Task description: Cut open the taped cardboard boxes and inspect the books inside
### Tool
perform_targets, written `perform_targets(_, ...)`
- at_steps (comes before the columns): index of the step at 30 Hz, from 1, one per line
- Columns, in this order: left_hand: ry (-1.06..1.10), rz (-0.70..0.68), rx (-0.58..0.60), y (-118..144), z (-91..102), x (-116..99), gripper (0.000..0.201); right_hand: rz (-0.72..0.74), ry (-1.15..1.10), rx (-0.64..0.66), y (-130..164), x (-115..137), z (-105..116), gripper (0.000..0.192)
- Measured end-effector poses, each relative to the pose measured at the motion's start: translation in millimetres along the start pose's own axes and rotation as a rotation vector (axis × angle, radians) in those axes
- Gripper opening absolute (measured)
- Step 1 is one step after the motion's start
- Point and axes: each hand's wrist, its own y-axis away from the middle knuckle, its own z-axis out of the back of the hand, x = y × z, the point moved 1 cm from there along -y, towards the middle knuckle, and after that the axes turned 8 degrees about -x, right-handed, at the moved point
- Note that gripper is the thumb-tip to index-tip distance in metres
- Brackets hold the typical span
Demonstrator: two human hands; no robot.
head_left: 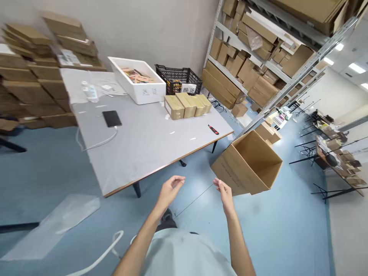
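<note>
- Both hands raised in front of the body, over the blue floor, short of the table edge. Left hand loosely curled, fingers bent inward, nothing in it. Right hand part-open, fingers relaxed, also holding nothing.
- Nearest thing to the right hand: open cardboard box, tipped toward the camera, flaps up, empty inside. It looks just beyond the fingertips; whether it rests on the floor or is off it, cannot tell from this angle.
- On the grey table: row of small kraft cartons, white foam bin, black crate, phone on a cable, red-handled cutter near the far corner.
- Risk — the box: neither hand has a hold on it. Tilted as it is, it could roll onto a side or slide out of reach; a one-handed grab at a flap would likely fold the flap rather than lift the box.
- Risk — underfoot: clear plastic sheet lies flat on the floor at left, and a white cable loops near the legs. Either could catch or slip under a step.
- Risk — the cutter: sits close to the table edge, blade state not readable; a swept arm or a box set down carelessly could knock it off.
- Risk — the phone cable hangs over the table side; a snag would drag the phone.
</note>
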Motion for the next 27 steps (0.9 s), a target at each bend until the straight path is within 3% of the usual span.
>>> perform_targets(4, 0.005, 0.003, 0.086, -69, -39.1, -19, 0.061, -0.006, -0.006, -0.140, -58, 10, 2, 0.081)
perform_targets(9, -0.004, -0.007, 0.141, -152, -82.6, -31, 0.055, -0.032, 0.009, -0.236, -136, -3, -7, 0.079)
perform_targets(12, -0.010, -0.038, 0.118, -210, -104.0, -42, 0.047, -0.051, 0.011, -0.203, -206, -11, -25, 0.079)
perform_targets(14, -0.020, -0.056, 0.055, -253, -116.0, -51, 0.044, -0.050, 0.022, -0.148, -269, -11, -47, 0.080)
perform_targets(18, -0.012, -0.083, -0.133, -342, -137.9, -77, 0.039, 0.006, 0.089, 0.039, -425, 17, -121, 0.083)
perform_targets(22, 0.041, -0.050, -0.312, -419, -170.6, -104, 0.032, 0.213, 0.225, 0.296, -576, 84, -220, 0.078)
perform_targets(27, 0.038, -0.088, -0.421, -484, -220.0, -139, 0.016, 0.560, 0.486, 0.408, -712, 167, -333, 0.078)
